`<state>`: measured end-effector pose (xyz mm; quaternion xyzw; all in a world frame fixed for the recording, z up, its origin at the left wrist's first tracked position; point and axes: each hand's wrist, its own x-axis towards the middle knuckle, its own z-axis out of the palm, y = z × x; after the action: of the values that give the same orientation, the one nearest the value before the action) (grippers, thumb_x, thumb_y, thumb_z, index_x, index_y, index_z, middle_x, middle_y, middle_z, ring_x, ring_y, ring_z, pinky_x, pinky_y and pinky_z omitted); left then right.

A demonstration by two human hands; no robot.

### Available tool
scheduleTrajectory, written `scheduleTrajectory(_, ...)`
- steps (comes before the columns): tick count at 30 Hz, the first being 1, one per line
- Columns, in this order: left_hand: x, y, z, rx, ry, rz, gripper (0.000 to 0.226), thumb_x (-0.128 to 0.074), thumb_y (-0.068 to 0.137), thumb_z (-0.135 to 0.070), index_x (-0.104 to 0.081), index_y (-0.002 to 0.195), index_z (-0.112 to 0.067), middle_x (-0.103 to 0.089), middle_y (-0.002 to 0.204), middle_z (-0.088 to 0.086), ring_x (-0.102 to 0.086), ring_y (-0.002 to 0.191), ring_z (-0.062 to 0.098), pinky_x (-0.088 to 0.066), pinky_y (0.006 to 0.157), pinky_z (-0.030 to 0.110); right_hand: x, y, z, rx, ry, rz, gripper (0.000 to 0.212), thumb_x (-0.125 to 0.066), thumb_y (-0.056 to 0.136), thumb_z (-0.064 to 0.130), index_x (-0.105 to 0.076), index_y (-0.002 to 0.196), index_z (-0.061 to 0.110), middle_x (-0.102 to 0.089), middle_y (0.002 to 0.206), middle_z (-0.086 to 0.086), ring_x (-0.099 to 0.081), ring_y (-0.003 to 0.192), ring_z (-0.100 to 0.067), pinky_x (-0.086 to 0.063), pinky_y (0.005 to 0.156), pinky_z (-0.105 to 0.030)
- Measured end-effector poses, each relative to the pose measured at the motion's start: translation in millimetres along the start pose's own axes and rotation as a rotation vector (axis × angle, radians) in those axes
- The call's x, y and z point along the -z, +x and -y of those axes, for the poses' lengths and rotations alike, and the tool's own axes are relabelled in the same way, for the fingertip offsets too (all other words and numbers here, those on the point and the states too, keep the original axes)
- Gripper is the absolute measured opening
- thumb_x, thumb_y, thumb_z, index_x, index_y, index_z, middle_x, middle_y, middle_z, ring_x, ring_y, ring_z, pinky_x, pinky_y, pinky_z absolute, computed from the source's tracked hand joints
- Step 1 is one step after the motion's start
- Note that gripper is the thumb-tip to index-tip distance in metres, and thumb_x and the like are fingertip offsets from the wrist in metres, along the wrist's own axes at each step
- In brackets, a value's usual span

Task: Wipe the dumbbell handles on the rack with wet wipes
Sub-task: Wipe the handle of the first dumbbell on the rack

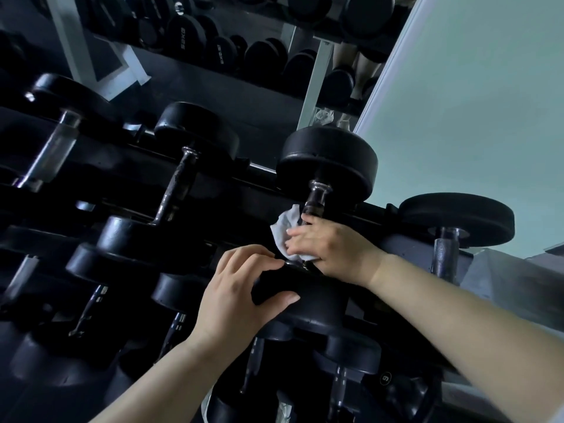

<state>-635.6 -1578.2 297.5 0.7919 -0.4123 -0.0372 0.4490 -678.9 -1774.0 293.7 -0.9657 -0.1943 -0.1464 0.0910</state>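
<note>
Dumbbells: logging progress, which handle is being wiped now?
The top-row dumbbell second from the right: only its handle has the right hand holding a white wipe against it.

Light level: dim, with a cool blue-green cast.
Brightest zone: pale wall [473, 102], upper right, evenly lit.
Darkest zone: lower left, where black dumbbell heads [122, 235] merge into shadow.
Highlights: soft sheen on chrome handle [53, 151]; white wipe [285, 232] close to blown out.
Shadows: soft-edged, no hard outlines.
Focus: centre fairly crisp; mirror [244, 96] reflection softer.
Distortion: wide-angle, strongly tilted; straight lines lean and stretch toward the edges.
</note>
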Motion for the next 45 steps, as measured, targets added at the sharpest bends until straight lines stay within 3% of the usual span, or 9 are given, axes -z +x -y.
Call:
scheduleTrajectory(5,-0.5,0.6,0.2,0.007,-0.011,0.014,0.034,-0.057,0.064,-0.052,-0.051,0.092,-0.036,-0.045,0.107,-0.017,-0.037,0.097,-0.005,-0.024,0.089,-0.001,10.4,-1.8,-12.4,0.223,-0.074,0.138,0.028,-0.050,0.071,0.003,-0.074,0.082,0.009,-0.075,0.087,-0.003,-0.070,0.088,-0.020,-0.050,0.083,-0.045)
scheduleTrajectory(10,-1.1,-0.3,1.4,0.008,-0.003,0.002,0.034,-0.056,0.064,-0.054,-0.052,0.093,-0.035,-0.046,0.106,-0.018,-0.038,0.097,-0.005,-0.025,0.088,-0.001,15.4,-1.2,-42.1,-0.049,-0.285,-0.063,0.037,-0.037,0.092,0.003,-0.073,0.084,0.001,-0.073,0.089,-0.015,-0.069,0.088,-0.031,-0.046,0.092,-0.043)
scheduleTrajectory(14,-1.7,0.0,0.0,0.000,0.004,-0.011,0.034,-0.057,0.065,-0.052,-0.052,0.092,-0.034,-0.052,0.100,-0.019,-0.039,0.097,-0.003,-0.025,0.088,-0.002,-2.7,-24.2,-8.4,0.037,-0.223,-0.064,0.055,-0.020,0.100,0.008,-0.073,0.087,0.002,-0.073,0.094,-0.014,-0.068,0.094,-0.032,-0.027,0.108,-0.033)
scheduleTrajectory(23,-2.2,-0.6,-1.4,0.000,0.010,-0.022,0.034,-0.057,0.065,-0.051,-0.052,0.093,-0.032,-0.046,0.101,-0.025,-0.038,0.096,-0.005,-0.025,0.087,-0.001,-10.2,-31.0,-32.4,-0.163,-0.288,-0.170,0.027,-0.041,0.090,0.002,-0.050,0.116,0.007,-0.067,0.112,-0.014,-0.061,0.108,-0.030,-0.024,0.109,-0.029)
scheduleTrajectory(28,-1.2,0.1,-2.7,0.012,0.020,-0.001,0.034,-0.056,0.064,-0.052,-0.051,0.093,-0.034,-0.039,0.104,-0.029,-0.037,0.097,-0.006,-0.023,0.087,-0.003,-9.6,-44.5,-22.1,0.182,-0.239,0.005,0.033,-0.016,0.101,0.010,-0.047,0.114,0.012,-0.069,0.111,-0.006,-0.059,0.112,-0.024,-0.013,0.113,-0.027)
scheduleTrajectory(32,-1.5,-1.1,-1.5,0.011,0.015,-0.006,0.034,-0.056,0.065,-0.052,-0.051,0.093,-0.033,-0.045,0.104,-0.021,-0.039,0.096,-0.004,-0.025,0.088,-0.001,-11.5,-38.6,-46.2,0.122,-0.303,-0.002,0.037,-0.015,0.099,0.004,-0.042,0.123,0.009,-0.061,0.122,-0.010,-0.030,0.133,-0.012,-0.012,0.114,-0.029)
scheduleTrajectory(37,-1.2,-0.7,-1.5,0.010,0.010,0.002,0.034,-0.056,0.065,-0.052,-0.052,0.094,-0.034,-0.047,0.105,-0.016,-0.041,0.096,-0.002,-0.027,0.088,0.000,-17.7,-20.5,-46.1,-0.119,-0.359,-0.179,0.035,-0.019,0.098,0.005,-0.043,0.124,0.004,-0.063,0.120,-0.014,-0.058,0.114,-0.027,-0.020,0.111,-0.029)
scheduleTrajectory(42,-1.9,-0.6,0.1,-0.003,0.023,0.000,0.034,-0.056,0.067,-0.052,-0.052,0.094,-0.032,-0.047,0.105,-0.016,-0.040,0.097,-0.002,-0.025,0.088,-0.001,-11.1,-21.1,-30.0,0.156,-0.247,-0.145,0.033,-0.033,0.098,0.007,-0.065,0.107,0.006,-0.071,0.104,-0.010,-0.065,0.102,-0.026,-0.041,0.099,-0.032)
scheduleTrajectory(45,-2.6,-1.3,1.0,-0.002,0.019,-0.009,0.034,-0.056,0.067,-0.051,-0.052,0.094,-0.032,-0.045,0.103,-0.021,-0.039,0.097,-0.003,-0.025,0.088,-0.001,1.2,-6.1,-47.2,0.048,-0.240,-0.117,0.034,-0.038,0.095,0.013,-0.070,0.098,0.000,-0.071,0.101,-0.014,-0.067,0.097,-0.030,-0.034,0.099,-0.034)
